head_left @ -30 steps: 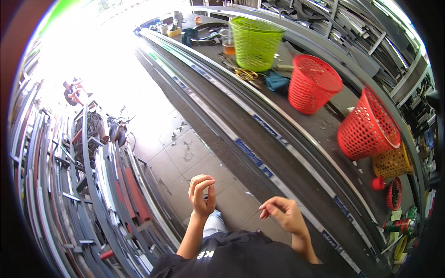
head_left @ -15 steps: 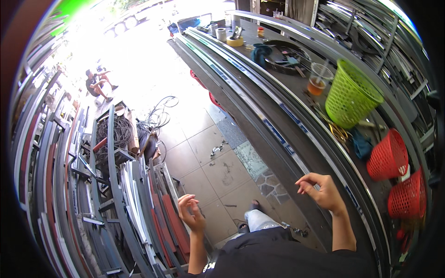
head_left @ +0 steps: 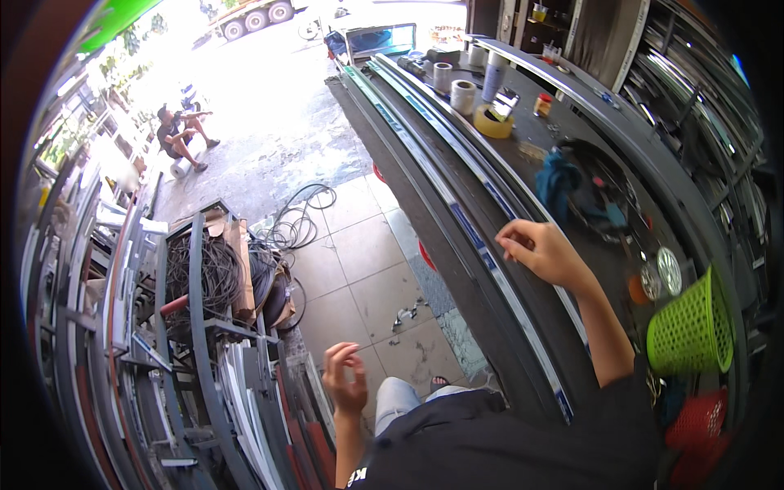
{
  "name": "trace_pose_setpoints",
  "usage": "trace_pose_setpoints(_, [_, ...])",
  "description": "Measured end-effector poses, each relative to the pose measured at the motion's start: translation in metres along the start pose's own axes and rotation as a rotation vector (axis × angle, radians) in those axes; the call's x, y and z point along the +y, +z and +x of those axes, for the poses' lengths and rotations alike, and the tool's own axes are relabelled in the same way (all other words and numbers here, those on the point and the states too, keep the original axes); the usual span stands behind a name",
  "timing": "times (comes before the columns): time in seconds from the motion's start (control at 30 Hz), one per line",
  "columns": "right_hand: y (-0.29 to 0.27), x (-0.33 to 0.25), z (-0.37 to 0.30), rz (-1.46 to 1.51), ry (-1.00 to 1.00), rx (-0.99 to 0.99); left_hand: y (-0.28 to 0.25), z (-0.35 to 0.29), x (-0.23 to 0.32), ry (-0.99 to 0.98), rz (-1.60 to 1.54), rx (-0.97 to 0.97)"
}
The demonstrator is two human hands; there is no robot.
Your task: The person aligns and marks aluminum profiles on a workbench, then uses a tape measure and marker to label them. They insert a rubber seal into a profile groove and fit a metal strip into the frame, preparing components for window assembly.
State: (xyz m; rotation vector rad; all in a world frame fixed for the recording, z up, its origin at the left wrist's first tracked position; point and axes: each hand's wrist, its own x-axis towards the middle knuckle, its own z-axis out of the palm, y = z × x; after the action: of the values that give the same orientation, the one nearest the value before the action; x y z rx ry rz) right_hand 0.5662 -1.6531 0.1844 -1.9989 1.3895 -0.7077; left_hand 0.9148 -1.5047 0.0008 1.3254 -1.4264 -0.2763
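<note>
My left hand is raised over the tiled floor, near the metal bars on the left. Its fingers are loosely bent and apart, with nothing in them. Above the long bench, my right hand hangs in the air with fingers half curled and nothing visible in it. Below and beside it run long metal profiles with blue-marked film, laid lengthwise on the bench. A dark round tray of tools, with a teal cloth at its edge, lies just beyond that hand.
Tape rolls, a yellow tape roll and a red-lidded jar stand farther along. A green basket and red basket are at right. Coiled cable fills a left rack. A person sits far left.
I have moved forward along the bench; the baskets and tray have shifted nearer and to the right in view. My right hand has swung forward over the profiles. Both hands stay free of objects.
</note>
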Motion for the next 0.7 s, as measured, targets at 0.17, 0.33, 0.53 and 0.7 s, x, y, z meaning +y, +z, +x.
trace_pose_setpoints(0.17, [0.045,0.002,0.183,-0.253,-0.050,0.062,-0.013,0.099,-0.108,-0.108,0.033,0.143])
trace_pose_setpoints(0.33, [0.079,0.015,0.334,-0.497,0.104,0.177,-0.031,0.232,-0.200,-0.103,0.120,0.054])
trace_pose_setpoints(0.53, [0.059,0.079,0.490,-0.510,0.293,0.354,-0.006,0.417,-0.273,0.044,0.036,-0.128])
trace_pose_setpoints(0.7, [0.030,0.174,0.620,-0.662,0.400,0.447,0.064,0.530,-0.333,0.186,0.023,-0.169])
